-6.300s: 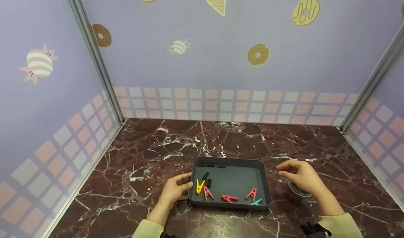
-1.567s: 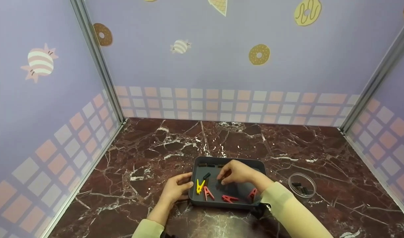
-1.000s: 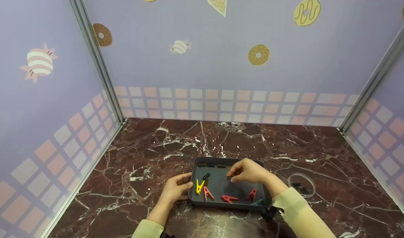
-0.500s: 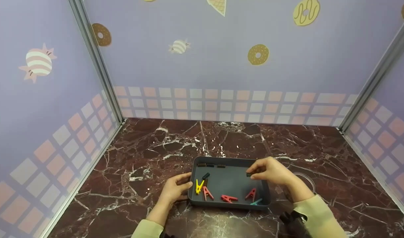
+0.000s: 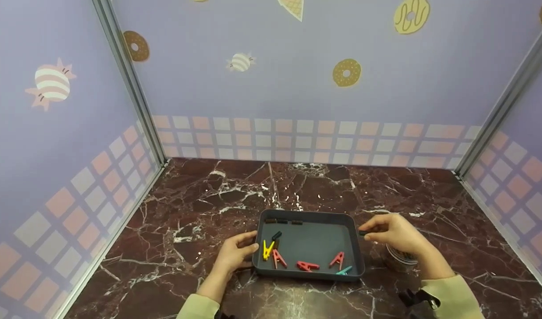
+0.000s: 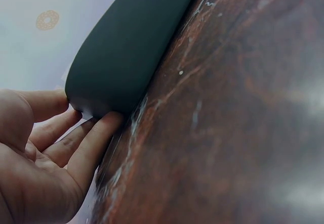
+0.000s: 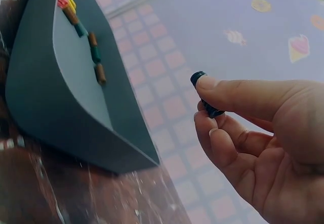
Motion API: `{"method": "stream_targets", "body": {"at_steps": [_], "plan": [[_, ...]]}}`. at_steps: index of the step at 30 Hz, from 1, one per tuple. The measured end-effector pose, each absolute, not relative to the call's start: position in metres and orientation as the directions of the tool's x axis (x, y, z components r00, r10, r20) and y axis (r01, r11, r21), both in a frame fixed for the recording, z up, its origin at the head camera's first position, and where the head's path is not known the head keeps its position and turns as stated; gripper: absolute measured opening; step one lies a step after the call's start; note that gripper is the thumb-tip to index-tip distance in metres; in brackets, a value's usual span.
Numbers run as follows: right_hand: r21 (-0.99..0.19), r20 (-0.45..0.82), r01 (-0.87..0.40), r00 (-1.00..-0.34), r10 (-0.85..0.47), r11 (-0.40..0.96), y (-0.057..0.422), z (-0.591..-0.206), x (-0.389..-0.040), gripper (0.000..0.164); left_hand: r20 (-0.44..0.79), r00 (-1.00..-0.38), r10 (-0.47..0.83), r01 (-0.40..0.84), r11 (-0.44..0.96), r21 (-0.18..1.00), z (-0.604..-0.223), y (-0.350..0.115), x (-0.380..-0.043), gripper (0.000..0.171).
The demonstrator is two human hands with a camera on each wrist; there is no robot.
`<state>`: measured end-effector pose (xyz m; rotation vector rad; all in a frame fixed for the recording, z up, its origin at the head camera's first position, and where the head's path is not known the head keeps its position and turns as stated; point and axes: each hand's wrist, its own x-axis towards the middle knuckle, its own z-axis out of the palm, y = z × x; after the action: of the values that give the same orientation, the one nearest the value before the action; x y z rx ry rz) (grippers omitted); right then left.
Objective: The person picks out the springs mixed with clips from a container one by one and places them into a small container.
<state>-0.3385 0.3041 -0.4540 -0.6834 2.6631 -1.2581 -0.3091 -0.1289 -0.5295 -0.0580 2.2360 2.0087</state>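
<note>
My left hand [image 5: 236, 251] holds the left side of a dark grey tray [image 5: 310, 277]; in the left wrist view its thumb meets the rim and the fingertips touch the outer wall. Just outside the tray's right edge, my right hand [image 5: 397, 232] pinches a short dark cylinder [image 7: 212, 108] between thumb and fingers. Several brown or dark cylinders [image 5: 297, 222] lie along the tray's back wall. Two more, one a dark green cylinder [image 5: 277, 235], lie near a yellow clip [image 5: 268, 250]. Red clips [image 5: 307, 266] and a teal clip [image 5: 344, 270] lie along the front.
A clear round jar [image 5: 401, 259] stands right of the tray, partly hidden under my right hand and wrist. Marbled tabletop [image 5: 200, 199] surrounds both. Patterned panels [image 5: 306, 141] rise at the back and both sides.
My right hand has lifted a dark cylinder from beside the yellow clip and carried it right, past the tray's edge toward the jar. The left hand has stayed on the tray.
</note>
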Motion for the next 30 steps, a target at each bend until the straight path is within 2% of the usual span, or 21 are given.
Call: {"method": "stream_targets", "body": {"at_steps": [11,18,30], "plan": [[-0.792,0.032,-0.218,-0.948,-0.317,0.57,0.346,-0.457,-0.323,0.031,-0.119,-0.991,0.055,-0.112,0.122,0.986,-0.531,-0.129,-0.309,0.049],[-0.769,0.038,-0.215,-0.956,-0.292,0.602,0.366,-0.461,-0.318,0.029,-0.115,-0.992,0.045,-0.107,0.157,0.982,-0.529,-0.129,-0.309,0.048],[-0.691,0.008,-0.188,-0.967,-0.254,0.697,0.376,-0.472,-0.316,0.024,-0.12,-0.991,0.052,-0.112,0.136,0.984,-0.529,-0.129,-0.309,0.049]]}}
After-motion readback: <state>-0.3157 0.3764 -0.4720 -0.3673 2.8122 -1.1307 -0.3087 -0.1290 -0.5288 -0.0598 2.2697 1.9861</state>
